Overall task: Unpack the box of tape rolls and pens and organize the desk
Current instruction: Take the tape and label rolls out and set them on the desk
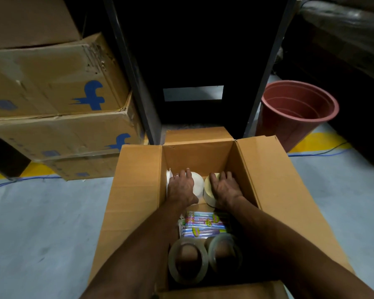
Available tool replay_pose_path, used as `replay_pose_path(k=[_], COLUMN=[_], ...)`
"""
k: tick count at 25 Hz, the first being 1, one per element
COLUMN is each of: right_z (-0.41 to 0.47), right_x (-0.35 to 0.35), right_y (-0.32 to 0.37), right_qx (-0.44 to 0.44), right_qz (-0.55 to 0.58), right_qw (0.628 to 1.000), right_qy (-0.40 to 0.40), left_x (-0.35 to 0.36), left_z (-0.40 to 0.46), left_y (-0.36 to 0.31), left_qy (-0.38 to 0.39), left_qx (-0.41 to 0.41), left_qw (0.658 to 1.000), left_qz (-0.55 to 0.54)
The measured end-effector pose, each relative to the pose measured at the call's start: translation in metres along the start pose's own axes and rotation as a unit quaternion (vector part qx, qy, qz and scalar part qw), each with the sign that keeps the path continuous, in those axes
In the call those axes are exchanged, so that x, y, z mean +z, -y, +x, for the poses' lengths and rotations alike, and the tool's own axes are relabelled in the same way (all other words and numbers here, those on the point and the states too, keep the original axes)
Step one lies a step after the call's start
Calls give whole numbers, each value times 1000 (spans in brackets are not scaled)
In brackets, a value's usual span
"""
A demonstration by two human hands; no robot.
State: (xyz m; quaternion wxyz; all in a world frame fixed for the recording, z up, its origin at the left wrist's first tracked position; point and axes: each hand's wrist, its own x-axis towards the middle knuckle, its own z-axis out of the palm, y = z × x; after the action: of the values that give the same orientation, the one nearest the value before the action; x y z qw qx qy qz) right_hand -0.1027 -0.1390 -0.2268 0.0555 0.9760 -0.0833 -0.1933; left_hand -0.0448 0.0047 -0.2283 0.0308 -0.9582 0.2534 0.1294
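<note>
While both arms reach into the open box (136,190) on the floor, I see my left hand (180,186) spread over a white roll (198,183) and my right hand (225,187) spread against a cream roll (209,188) at the far end. Nearer me lie pen packs (203,224) and two clear tape rolls (188,261). A red bucket (296,108) stands beyond.

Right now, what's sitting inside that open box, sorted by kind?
White tape rolls: 1
Cream tape rolls: 1
Clear tape rolls: 2
Pen packs: 1
Total visible: 5; arms may hide more.
</note>
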Motion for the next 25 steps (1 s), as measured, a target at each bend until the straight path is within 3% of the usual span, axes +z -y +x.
replay_pose_path(k=[3, 12, 17, 25], right_z=[2, -8, -9, -27], right_x=[2, -5, -24, -67], right_y=[1, 2, 5, -8], right_qx=[-7, 12, -3, -17], right_qz=[-5, 36, -31, -10], right_qw=[1000, 999, 997, 995], right_qy=[-3, -6, -64, -95], left_x=[-3, -8, -18, -42], left_z=[0, -7, -14, -25], left_y=[2, 1, 7, 15], left_qy=[13, -39, -74, -116], left_qx=[-48, -55, -47, -62], left_qw=[997, 995, 990, 966], left_qz=[-60, -68, -112, -223])
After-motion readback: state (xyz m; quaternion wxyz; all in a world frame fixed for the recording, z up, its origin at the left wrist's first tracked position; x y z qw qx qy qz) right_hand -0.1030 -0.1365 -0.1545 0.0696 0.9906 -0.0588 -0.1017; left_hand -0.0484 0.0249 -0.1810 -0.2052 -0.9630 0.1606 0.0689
